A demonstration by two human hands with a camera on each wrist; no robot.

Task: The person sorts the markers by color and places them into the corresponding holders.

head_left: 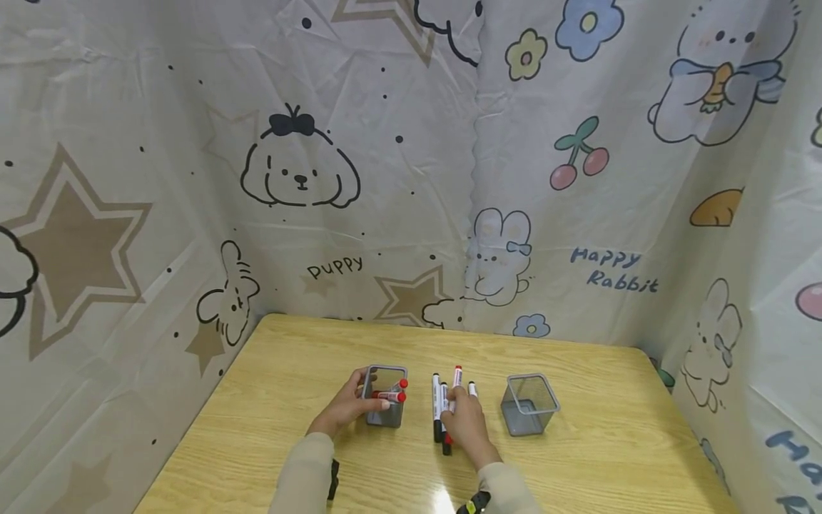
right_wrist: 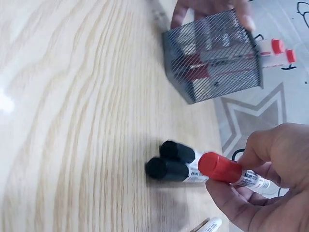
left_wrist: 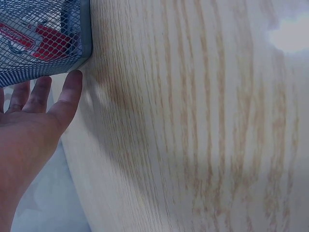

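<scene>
My left hand point(head_left: 349, 408) grips a grey mesh pen holder point(head_left: 385, 417) by its left side, thumb across the front. Red-capped markers point(head_left: 389, 396) lean inside it, with their red ends by the rim. In the right wrist view, my right hand point(right_wrist: 270, 183) pinches a red-capped marker point(right_wrist: 221, 167) between thumb and fingers. Just left of that hand, black-capped markers point(head_left: 437, 407) lie side by side on the table. Part of another marker point(head_left: 472, 389) shows beyond the hand's right side; the rest of it is hidden.
A second mesh pen holder point(head_left: 525, 422) stands on the wooden table point(head_left: 604, 457) to the right, with no markers visible in it. A printed cloth point(head_left: 411, 178) hangs behind the table and along both sides.
</scene>
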